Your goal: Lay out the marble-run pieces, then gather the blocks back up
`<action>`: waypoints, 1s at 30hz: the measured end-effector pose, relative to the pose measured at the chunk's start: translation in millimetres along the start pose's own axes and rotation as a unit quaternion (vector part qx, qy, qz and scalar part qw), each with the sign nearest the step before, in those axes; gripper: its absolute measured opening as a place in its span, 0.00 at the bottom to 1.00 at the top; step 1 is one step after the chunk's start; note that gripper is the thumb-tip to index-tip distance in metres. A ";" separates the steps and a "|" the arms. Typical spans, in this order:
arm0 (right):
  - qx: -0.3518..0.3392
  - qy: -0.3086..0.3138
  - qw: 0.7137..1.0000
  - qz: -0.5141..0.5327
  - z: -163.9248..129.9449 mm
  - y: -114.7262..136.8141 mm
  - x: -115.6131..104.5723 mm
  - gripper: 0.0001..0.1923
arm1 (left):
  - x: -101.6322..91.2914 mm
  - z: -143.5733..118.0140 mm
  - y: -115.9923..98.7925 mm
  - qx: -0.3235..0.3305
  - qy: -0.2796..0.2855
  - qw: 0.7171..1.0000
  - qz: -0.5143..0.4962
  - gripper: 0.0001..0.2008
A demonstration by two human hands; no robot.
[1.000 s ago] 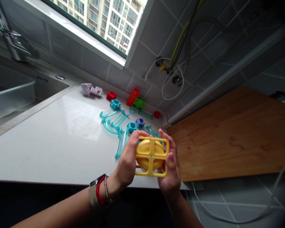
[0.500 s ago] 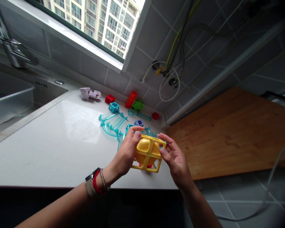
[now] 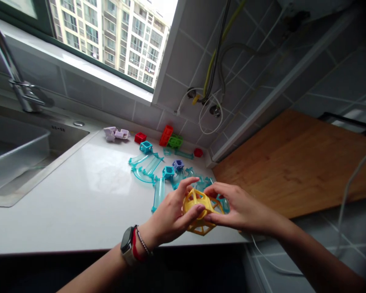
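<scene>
Yellow openwork block sits between left fingers and right fingers, gripped by both.

Window above a grey tiled wall.
At left, chrome tap behind a sink, translucent tub inside; at right, broad wooden board beside the worktop; between, white cable looped near the wall.

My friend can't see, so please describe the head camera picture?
A person's left hand and right hand hold a yellow openwork piece over a white counter. Teal pieces and colorful blocks lie on it, with a sink at left.
</scene>
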State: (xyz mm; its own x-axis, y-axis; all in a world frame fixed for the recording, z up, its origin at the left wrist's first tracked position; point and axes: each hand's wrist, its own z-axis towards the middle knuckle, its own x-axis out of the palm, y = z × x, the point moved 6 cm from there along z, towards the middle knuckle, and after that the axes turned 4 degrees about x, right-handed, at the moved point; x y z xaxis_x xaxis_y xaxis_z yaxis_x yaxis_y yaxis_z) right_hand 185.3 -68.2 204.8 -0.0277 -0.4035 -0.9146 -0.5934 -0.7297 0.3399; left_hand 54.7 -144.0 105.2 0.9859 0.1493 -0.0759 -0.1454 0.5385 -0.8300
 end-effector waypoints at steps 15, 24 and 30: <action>0.096 -0.151 0.978 -0.107 124.2 -144.6 -64.4 0.23 | -10.7 -4.1 6.7 -0.015 -0.005 0.998 0.065 0.08; 0.140 -0.151 0.965 -0.161 252.5 -210.6 -74.5 0.21 | -13.2 -1.1 41.6 -0.053 0.065 0.988 0.131 0.09; 0.165 -0.136 0.962 -0.170 322.0 -244.6 -60.6 0.17 | -23.1 -2.8 63.1 -0.066 0.042 0.988 0.136 0.10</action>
State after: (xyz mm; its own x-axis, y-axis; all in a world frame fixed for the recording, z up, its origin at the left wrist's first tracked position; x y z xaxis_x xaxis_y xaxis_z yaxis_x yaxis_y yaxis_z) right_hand 73.0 312.4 106.5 0.0295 0.0197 -0.9994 -0.8268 -0.5614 -0.0355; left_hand 23.0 -115.8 53.0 0.9160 0.2004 -0.3476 -0.3994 0.3738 -0.8371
